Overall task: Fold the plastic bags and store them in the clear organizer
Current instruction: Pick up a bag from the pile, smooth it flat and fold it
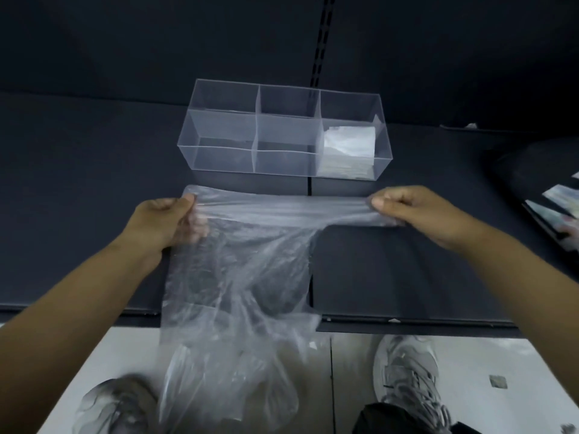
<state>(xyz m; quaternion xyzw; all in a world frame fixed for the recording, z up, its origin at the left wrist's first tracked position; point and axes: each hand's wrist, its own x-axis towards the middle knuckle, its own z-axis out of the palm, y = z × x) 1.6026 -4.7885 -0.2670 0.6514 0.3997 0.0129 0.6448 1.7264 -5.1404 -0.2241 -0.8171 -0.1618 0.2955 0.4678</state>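
A clear, crumpled plastic bag (238, 283) hangs in the air in front of me, stretched wide along its top edge. My left hand (163, 220) pinches the bag's top left corner. My right hand (410, 211) pinches the top right end, which is pulled into a thin strip. The bag's lower part droops past the shelf edge toward the floor. Beyond it, the clear organizer (282, 151) with several compartments stands on the dark shelf. A folded plastic bag (347, 151) sits in its front right compartment; the other compartments hold nothing.
The dark shelf (78, 189) runs left to right with a seam in the middle and a back wall behind. Dark items and printed packets (554, 211) lie at the right edge. My two grey shoes (410, 383) stand on the light floor below.
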